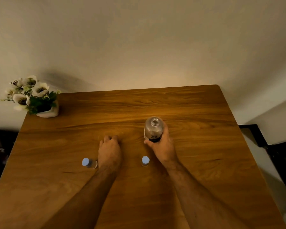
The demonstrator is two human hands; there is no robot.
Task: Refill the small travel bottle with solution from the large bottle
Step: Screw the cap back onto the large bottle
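Observation:
The large clear bottle [153, 128] stands upright on the wooden table [205, 146], its mouth uncapped, a dark label low on its side. My right hand [162, 146] grips it around the lower body. My left hand [109, 149] rests on the table with fingers curled under; whether it holds something is hidden. Two small clear bottles with light blue caps are near me: one [145, 161] stands between my wrists, the other [89, 163] sits just left of my left wrist, leaning.
A white pot of white artificial flowers [35, 98] stands on the table's far left corner. The table's back edge meets a plain wall. Dark furniture [279, 154] sits off the right edge.

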